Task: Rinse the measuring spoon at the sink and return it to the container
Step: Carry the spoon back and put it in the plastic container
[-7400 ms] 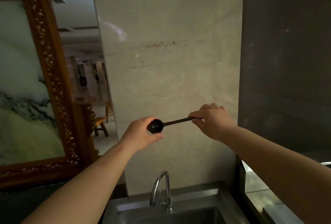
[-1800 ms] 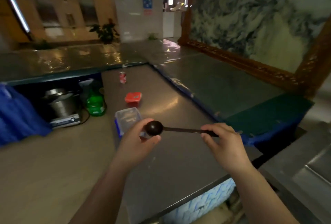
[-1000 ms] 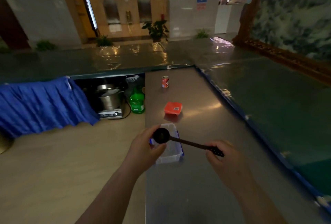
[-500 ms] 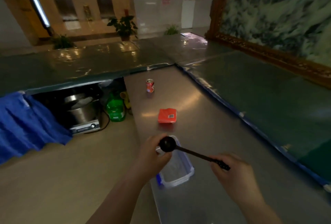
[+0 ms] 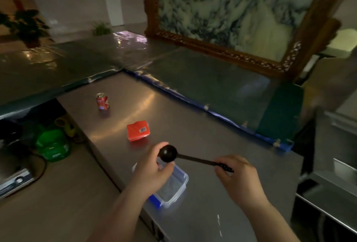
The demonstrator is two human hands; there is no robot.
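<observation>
I hold a dark measuring spoon [image 5: 168, 153] level in the air with both hands. My left hand [image 5: 152, 166] cups its round bowl, and my right hand [image 5: 239, 179] pinches the end of its long handle. Directly below the spoon's bowl, an open clear plastic container [image 5: 173, 185] with blue clips stands on the steel counter [image 5: 193, 125]. My left hand hides the container's near-left part.
An orange-red box [image 5: 138, 130] and a red drink can [image 5: 102, 101] stand farther back on the counter. A green bottle [image 5: 53, 145] and a cooker [image 5: 13, 178] sit low at left. The steel sink unit [image 5: 336, 166] is at right, a framed marble panel [image 5: 241, 9] behind.
My view has swung right and closer to the counter. The container now lies right under the spoon's bowl. Both hands keep the same hold on the spoon.
</observation>
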